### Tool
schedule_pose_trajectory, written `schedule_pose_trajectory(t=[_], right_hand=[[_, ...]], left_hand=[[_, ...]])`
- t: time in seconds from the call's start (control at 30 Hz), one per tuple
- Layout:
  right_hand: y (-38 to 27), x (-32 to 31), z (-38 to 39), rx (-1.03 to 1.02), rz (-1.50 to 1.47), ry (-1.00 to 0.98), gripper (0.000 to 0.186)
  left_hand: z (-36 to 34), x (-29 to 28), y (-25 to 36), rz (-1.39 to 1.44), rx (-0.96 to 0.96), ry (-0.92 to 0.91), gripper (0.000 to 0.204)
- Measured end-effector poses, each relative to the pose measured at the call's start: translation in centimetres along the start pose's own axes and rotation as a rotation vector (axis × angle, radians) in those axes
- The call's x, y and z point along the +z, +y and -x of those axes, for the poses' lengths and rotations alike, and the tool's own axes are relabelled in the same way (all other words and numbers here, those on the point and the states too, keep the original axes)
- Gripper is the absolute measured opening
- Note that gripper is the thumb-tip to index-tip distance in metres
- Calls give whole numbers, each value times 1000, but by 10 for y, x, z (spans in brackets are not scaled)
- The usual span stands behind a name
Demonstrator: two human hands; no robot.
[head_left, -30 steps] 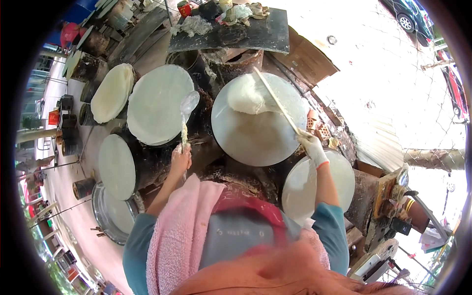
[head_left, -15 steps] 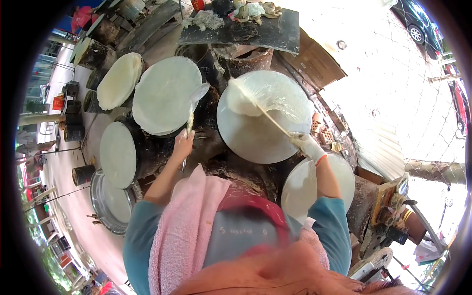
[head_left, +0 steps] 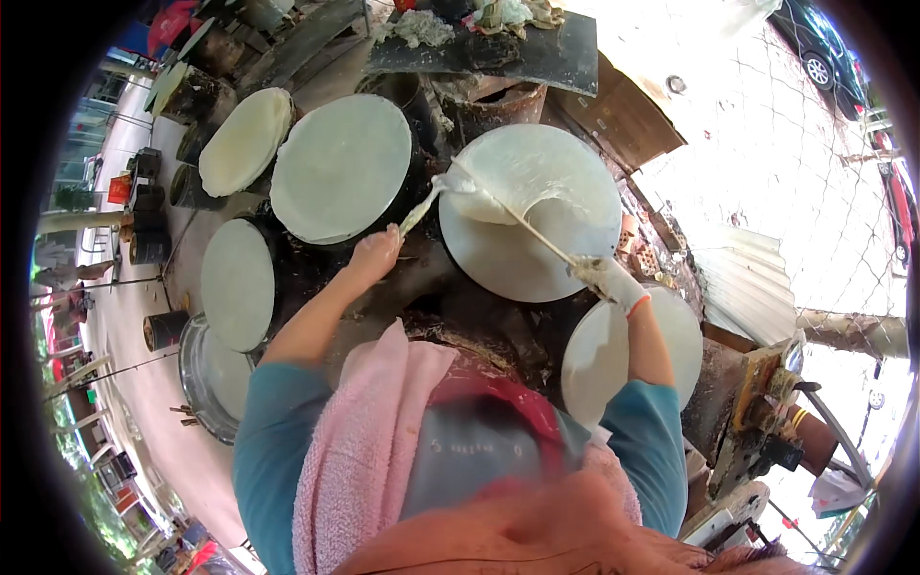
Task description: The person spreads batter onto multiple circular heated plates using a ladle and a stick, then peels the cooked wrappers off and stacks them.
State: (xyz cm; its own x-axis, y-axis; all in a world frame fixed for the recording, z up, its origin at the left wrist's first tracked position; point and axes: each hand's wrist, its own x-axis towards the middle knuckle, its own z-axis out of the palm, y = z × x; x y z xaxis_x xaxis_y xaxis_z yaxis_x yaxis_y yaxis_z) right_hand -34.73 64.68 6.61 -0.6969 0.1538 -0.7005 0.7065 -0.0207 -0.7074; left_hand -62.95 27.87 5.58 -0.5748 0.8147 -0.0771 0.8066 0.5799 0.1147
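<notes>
My bare left hand (head_left: 377, 251) is closed round the batter-smeared handle of a spatula (head_left: 420, 213). Its pale blade meets the far end of a long batter-coated stick (head_left: 527, 227) at the left rim of a round griddle (head_left: 498, 268). That stick is gripped by my right hand (head_left: 610, 283), which wears a whitish glove and hovers at the griddle's right edge. Wet white batter (head_left: 561, 174) covers the far part of the griddle in a swirl; the near part looks bare. Where blade and stick meet, I cannot make out the exact contact.
Left of the griddle stand a wide round pale sheet (head_left: 340, 168), another pale sheet (head_left: 244, 139) and a smaller disc (head_left: 235, 285). Another griddle (head_left: 661, 335) lies beneath my right forearm. A dark board (head_left: 537, 59) with cloths spans the back; bricks (head_left: 640, 254) edge the right.
The spatula has swung right, from beside the large left disc to the stick's far end at the griddle rim. My left hand moved slightly right and farther out; my right hand keeps its grip.
</notes>
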Motion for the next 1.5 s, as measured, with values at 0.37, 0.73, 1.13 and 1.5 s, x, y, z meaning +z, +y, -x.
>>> schedule_pose_trajectory(t=[0.37,0.73,1.13,1.5], right_hand=[[35,211,44,-120,-1113,58,18],[-36,347,-132,46,-408,1073,31],[-15,330,-27,236,68,969,30],[67,267,33,55,295,778,31]], left_hand=[[32,10,-10,9,1010,447,13],[44,-3,-105,670,348,461,20],[76,-20,-76,667,249,418,15],[121,-31,-12,920,-192,-46,13]])
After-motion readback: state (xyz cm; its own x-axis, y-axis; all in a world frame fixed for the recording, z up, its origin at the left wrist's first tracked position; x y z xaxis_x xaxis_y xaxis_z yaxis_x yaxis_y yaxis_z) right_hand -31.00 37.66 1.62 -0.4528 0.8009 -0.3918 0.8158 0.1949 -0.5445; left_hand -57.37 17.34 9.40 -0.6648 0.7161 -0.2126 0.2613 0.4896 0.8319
